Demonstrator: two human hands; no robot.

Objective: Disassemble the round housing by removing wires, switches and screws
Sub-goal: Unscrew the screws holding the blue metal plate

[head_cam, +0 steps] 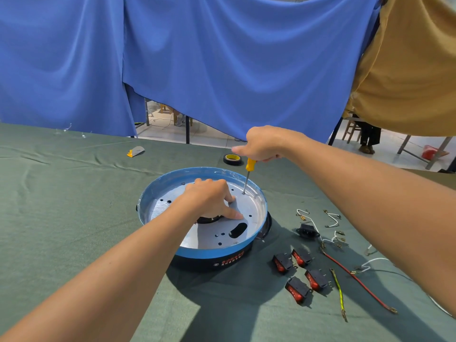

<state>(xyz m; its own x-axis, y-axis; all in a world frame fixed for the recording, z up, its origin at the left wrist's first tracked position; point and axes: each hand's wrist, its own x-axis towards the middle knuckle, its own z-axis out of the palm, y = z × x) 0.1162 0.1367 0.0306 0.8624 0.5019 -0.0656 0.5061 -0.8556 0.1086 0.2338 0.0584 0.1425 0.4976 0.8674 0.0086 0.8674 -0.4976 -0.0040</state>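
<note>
Blue-rimmed round housing (158, 191) at centre of green-clothed table (61, 206), left hand (209, 199) pressed flat inside, right hand (261, 144) fisted around yellow screwdriver (248, 175), tip on plate, four red switches (299, 272) and wires (355, 280) lying right.

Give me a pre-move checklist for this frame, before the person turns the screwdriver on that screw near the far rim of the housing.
1. Screwdriver tip on the screw: ok, the shaft runs down to it.
2. Right hand gripping the yellow handle: ok.
3. Left hand steadying the metal plate of the round housing: ok, it presses flat on the plate.
4. Tip seated in the screw head: cannot tell, too small.
5. Switches out: ok, four red rocker switches lie on the cloth at right.
6. Wires out: ok, loose wires and a black socket lie beside them.
</note>
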